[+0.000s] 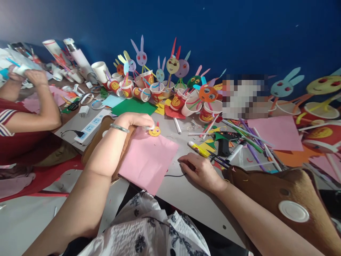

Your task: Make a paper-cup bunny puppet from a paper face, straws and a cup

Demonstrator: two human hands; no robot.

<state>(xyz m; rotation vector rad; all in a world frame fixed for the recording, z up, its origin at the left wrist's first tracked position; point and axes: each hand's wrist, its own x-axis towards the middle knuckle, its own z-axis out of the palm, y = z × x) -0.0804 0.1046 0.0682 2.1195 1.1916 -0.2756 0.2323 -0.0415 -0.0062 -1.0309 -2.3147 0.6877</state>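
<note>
My left hand [137,121], with a bracelet on its wrist, is over the far edge of a pink paper sheet [149,160]. Its fingers are closed around something whitish and small that I cannot make out. Right at the fingertips is a small yellow paper face [154,131] with a red ear. My right hand [204,172] rests on the grey table, loosely bent, with thumb and forefinger apart and nothing held. A thin black cord [173,175] runs toward it. Just beyond lie a yellow glue stick [198,148] and a black glue gun [225,144].
Paper cups [157,93] with paper rabbit faces line the blue wall. A power strip [92,126] and brown cushion [97,140] are on the left, another brown cushion [301,192] on the right. Straws and scraps litter the right side. At far left a co-worker's hands [36,76] hold something white.
</note>
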